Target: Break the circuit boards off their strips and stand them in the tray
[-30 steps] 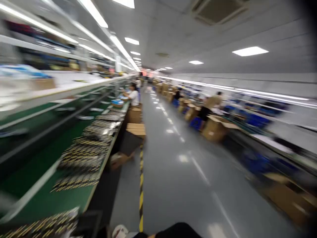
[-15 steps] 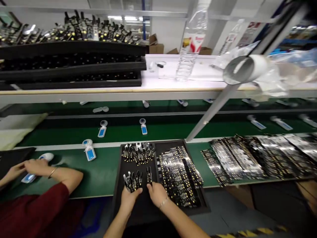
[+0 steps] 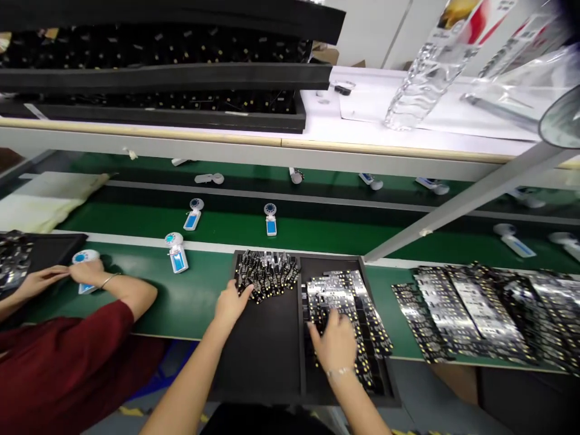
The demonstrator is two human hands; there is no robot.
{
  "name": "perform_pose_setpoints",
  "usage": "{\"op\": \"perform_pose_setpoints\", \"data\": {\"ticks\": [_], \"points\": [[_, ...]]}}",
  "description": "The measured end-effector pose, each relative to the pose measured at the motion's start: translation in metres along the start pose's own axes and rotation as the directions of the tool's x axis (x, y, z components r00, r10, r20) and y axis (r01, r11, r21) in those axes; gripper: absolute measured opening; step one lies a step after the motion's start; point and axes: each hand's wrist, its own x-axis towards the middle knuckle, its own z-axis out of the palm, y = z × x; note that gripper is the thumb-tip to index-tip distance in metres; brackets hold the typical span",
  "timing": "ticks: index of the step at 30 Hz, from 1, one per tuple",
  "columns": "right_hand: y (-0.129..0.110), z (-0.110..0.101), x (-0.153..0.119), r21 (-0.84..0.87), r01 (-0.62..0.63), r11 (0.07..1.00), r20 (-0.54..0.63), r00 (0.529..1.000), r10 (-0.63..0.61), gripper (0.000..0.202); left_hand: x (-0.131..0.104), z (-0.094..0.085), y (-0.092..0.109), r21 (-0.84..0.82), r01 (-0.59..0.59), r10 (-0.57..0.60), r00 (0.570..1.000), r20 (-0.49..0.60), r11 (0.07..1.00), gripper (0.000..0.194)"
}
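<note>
Head: bottle label [image 3: 483, 21], seemingly illegible, beyond boards [image 3: 333, 291].

No legible wording
The clear bottle [image 3: 414, 90] on the shelf [image 3: 362, 112] bears a red-and-white label [image 3: 475, 24], its characters unreadable (the view's top edge cuts it off); print on the bottle behind [image 3: 521, 42] blurs, and marks on the round dials [image 3: 270, 208] are too small.

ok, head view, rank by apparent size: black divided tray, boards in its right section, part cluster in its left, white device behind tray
1. Black divided tray
2. Boards, partly hidden by right hand
3. Part cluster
4. White device, farther off
</note>
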Motion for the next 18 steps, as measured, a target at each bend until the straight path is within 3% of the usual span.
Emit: {"op": "perform_pose_setpoints", "data": {"ticks": [2,5,7,9,12,13,14,15,16,17,18], "points": [[0.037,0.013,-0.012,-0.119,-0.153,0.981,-0.103,0.985,0.141,0.096,-0.017,0.001,0.006,0.061,-0.065,0.069,0.996,-0.052,0.996,0.077],[0.067,0.033,-0.017,-0.110,-0.172,0.979,-0.035,0.985,0.169,0.094,-0.038,0.018,0.018,0.264,-0.306,0.315,0.949,0.008,0.915,0.061],[0.072,0.036,-0.015,-0.021,-0.121,0.992,-0.028,0.992,0.120,0.086,-0.042,0.027,0.023,0.399,-0.450,0.432,0.891,0.139,0.799,0.053],[0.072,0.028,-0.013,0.106,-0.102,0.989,-0.048,0.993,0.108,0.085,-0.043,0.026,0.027,0.448,-0.501,0.465,0.863,0.197,0.740,0.053],[0.066,0.005,-0.019,0.386,-0.084,0.919,-0.107,0.985,0.135,0.091,-0.054,0.013,0.034,0.374,-0.558,0.534,0.827,0.177,0.740,0.059],[0.062,-0.002,-0.023,0.511,-0.064,0.857,-0.117,0.983,0.143,0.095,-0.064,0.010,0.036,0.283,-0.622,0.582,0.783,0.221,0.730,0.067],[0.056,-0.008,-0.028,0.657,-0.047,0.753,-0.111,0.981,0.158,0.098,-0.077,0.010,0.040,0.144,-0.696,0.634,0.706,0.315,0.704,0.076],[0.048,-0.013,-0.032,0.811,-0.052,0.583,-0.052,0.986,0.160,0.099,-0.093,0.012,0.043,-0.008,-0.731,0.668,0.619,0.413,0.682,0.085],[0.038,-0.017,-0.035,0.935,-0.093,0.343,0.057,0.992,0.114,0.099,-0.110,0.015,0.047,-0.147,-0.724,0.693,0.550,0.466,0.673,0.091],[0.029,-0.022,-0.037,0.985,-0.155,0.071,0.150,0.986,0.074,0.098,-0.128,0.020,0.051,-0.273,-0.683,0.715,0.525,0.462,0.678,0.091],[0.020,-0.028,-0.039,0.970,-0.189,-0.155,0.195,0.980,0.028,0.100,-0.145,0.025,0.056,-0.373,-0.608,0.712,0.569,0.411,0.701,0.078]]}}
